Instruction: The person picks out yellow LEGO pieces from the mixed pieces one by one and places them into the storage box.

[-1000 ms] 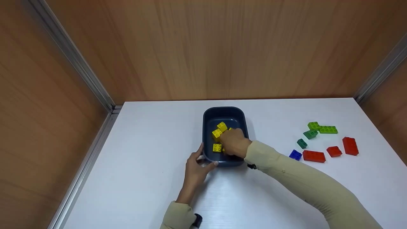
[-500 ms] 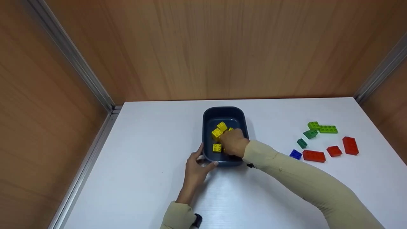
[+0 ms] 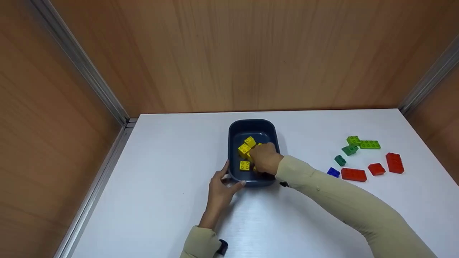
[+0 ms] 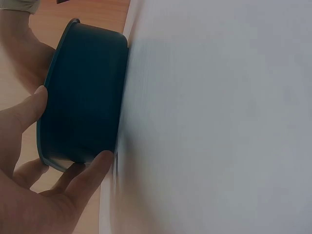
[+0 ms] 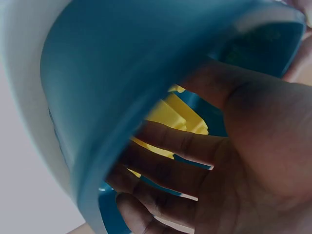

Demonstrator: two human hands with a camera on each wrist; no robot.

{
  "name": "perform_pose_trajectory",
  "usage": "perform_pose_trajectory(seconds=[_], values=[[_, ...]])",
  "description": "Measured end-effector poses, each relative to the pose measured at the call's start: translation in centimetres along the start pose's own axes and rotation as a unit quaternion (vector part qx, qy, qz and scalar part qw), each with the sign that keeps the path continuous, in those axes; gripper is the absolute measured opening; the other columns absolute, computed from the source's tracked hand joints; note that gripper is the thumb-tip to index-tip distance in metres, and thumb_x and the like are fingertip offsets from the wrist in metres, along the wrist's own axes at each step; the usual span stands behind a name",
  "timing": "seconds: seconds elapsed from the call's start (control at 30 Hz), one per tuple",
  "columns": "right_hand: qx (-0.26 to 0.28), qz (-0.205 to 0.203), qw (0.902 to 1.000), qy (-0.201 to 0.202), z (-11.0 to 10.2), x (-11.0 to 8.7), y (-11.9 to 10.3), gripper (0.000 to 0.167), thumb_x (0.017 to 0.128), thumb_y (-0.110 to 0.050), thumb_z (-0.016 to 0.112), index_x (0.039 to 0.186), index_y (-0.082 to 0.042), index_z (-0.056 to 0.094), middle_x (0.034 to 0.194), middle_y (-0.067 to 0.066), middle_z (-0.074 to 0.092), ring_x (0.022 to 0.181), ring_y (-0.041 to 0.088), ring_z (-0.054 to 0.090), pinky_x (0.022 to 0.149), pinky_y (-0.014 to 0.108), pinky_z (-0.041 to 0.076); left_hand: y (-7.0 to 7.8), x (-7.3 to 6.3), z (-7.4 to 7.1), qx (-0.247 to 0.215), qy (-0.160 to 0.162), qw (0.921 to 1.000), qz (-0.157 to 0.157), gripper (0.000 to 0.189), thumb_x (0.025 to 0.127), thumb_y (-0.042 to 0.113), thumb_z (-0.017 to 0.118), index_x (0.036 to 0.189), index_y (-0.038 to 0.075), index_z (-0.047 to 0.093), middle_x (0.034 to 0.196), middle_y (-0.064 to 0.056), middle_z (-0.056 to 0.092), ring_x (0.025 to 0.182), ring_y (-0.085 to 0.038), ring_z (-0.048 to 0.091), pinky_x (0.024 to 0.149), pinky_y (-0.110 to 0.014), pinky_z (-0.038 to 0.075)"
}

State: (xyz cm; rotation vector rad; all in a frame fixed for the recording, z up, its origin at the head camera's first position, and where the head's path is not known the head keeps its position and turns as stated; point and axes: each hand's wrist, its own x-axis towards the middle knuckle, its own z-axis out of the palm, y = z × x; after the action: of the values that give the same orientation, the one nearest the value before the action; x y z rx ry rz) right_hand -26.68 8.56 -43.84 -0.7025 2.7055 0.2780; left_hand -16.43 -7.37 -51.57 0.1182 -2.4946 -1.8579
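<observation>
A dark blue plastic tub [image 3: 267, 137] stands on the white table with several yellow toy bricks [image 3: 244, 165] inside. My left hand [image 3: 219, 193] holds its near left corner. In the left wrist view the thumb lies at the rim of the tub [image 4: 85, 92] and the fingers curl against its side. My right hand [image 3: 264, 157] reaches down into the tub among the bricks. The right wrist view has yellow bricks [image 5: 168, 117] between thumb and fingers. The tub's wall hides the fingertips there, so I cannot tell whether they grip a brick.
Loose bricks lie to the right of the tub: a lime one [image 3: 370, 144], a green one [image 3: 350, 149], a blue one [image 3: 333, 172] beside my right sleeve, and red ones [image 3: 354, 175]. Wooden panels [image 3: 251, 53] rise behind the table and at both sides.
My right hand has shifted slightly inside the tub, and more of a yellow brick shows beside its fingers. The left hand keeps its hold on the corner.
</observation>
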Motion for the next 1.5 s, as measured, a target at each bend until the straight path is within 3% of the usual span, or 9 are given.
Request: perform_pose_trajectory(seconds=[0.1, 0.37, 0.53, 0.73, 0.87, 1.03, 1.27, 1.5], values=[[0.020, 0.006, 0.9997, 0.007, -0.6, -0.3, 0.4, 0.038, 0.090, -0.029, 0.086, 0.115, -0.002, 0.075, 0.110, 0.015, 0.076, 0.105, 0.031, 0.072, 0.097, 0.050, 0.060, 0.1, 0.0, 0.0, 0.002, 0.000, 1.0000, -0.004, 0.090, 0.087, 0.012, 0.088, 0.163, 0.008, 0.039, 0.135, -0.019, 0.060, 0.120, -0.035, 0.063, 0.097, -0.041, 0.060], [0.053, 0.004, 0.9977, 0.041, -1.5, -1.4, 1.3, 0.047, 0.095, -0.037, 0.081, 0.122, 0.000, 0.072, 0.110, 0.017, 0.076, 0.096, 0.031, 0.072, 0.089, 0.050, 0.063, 0.1, 0.1, -0.1, 0.006, 0.004, 0.9999, -0.014, 0.090, 0.087, 0.014, 0.088, 0.163, 0.011, 0.040, 0.138, -0.019, 0.060, 0.122, -0.035, 0.061, 0.098, -0.041, 0.059], [0.067, 0.002, 0.9945, 0.080, -1.6, -2.3, 1.6, 0.047, 0.097, -0.036, 0.079, 0.126, 0.000, 0.071, 0.110, 0.017, 0.076, 0.091, 0.029, 0.072, 0.086, 0.049, 0.065, 0.1, 0.0, -0.1, 0.010, 0.006, 0.9997, -0.021, 0.090, 0.087, 0.014, 0.089, 0.163, 0.013, 0.041, 0.139, -0.019, 0.060, 0.123, -0.035, 0.062, 0.095, -0.039, 0.060], [0.084, 0.000, 0.9874, 0.134, -1.5, -3.6, 2.2, 0.053, 0.098, -0.038, 0.077, 0.134, 0.000, 0.066, 0.120, 0.018, 0.074, 0.103, 0.034, 0.070, 0.092, 0.053, 0.062, 0.2, 0.1, -0.1, 0.012, 0.007, 0.9997, -0.021, 0.089, 0.087, 0.015, 0.088, 0.163, 0.013, 0.041, 0.139, -0.019, 0.060, 0.122, -0.035, 0.062, 0.094, -0.039, 0.061], [0.089, 0.001, 0.9804, 0.176, -1.1, -4.5, 2.6, 0.056, 0.100, -0.039, 0.075, 0.139, -0.001, 0.064, 0.127, 0.020, 0.071, 0.110, 0.036, 0.069, 0.099, 0.055, 0.059, 0.2, 0.1, -0.1, 0.011, 0.006, 0.9998, -0.014, 0.090, 0.087, 0.014, 0.088, 0.163, 0.010, 0.041, 0.136, -0.020, 0.060, 0.121, -0.035, 0.063, 0.094, -0.039, 0.061], [0.095, 0.001, 0.9665, 0.238, -0.5, -5.5, 3.4, 0.054, 0.097, -0.039, 0.079, 0.134, -0.001, 0.068, 0.116, 0.018, 0.073, 0.102, 0.033, 0.070, 0.092, 0.051, 0.062, 0.1, 0.0, 0.0, 0.017, 0.007, 0.9998, 0.002, 0.090, 0.086, 0.013, 0.089, 0.162, 0.007, 0.041, 0.136, -0.023, 0.060, 0.116, -0.035, 0.065, 0.092, -0.040, 0.061], [0.126, 0.010, 0.9535, 0.273, 0.5, -6.8, 4.5, 0.058, 0.095, -0.040, 0.081, 0.137, -0.002, 0.067, 0.124, 0.019, 0.071, 0.108, 0.035, 0.068, 0.095, 0.051, 0.060, 0.1, -0.1, 0.1, 0.022, 0.013, 0.9997, -0.001, 0.089, 0.086, 0.013, 0.089, 0.162, 0.008, 0.042, 0.138, -0.022, 0.061, 0.115, -0.033, 0.064, 0.092, -0.040, 0.061], [0.147, 0.021, 0.9345, 0.323, 1.7, -8.1, 5.9, 0.053, 0.093, -0.036, 0.084, 0.132, -0.004, 0.070, 0.120, 0.017, 0.073, 0.107, 0.035, 0.069, 0.092, 0.050, 0.061, 0.2, -0.1, 0.2, 0.021, 0.014, 0.9996, -0.009, 0.089, 0.087, 0.013, 0.088, 0.162, 0.008, 0.042, 0.137, -0.020, 0.061, 0.116, -0.033, 0.064, 0.093, -0.041, 0.060]])
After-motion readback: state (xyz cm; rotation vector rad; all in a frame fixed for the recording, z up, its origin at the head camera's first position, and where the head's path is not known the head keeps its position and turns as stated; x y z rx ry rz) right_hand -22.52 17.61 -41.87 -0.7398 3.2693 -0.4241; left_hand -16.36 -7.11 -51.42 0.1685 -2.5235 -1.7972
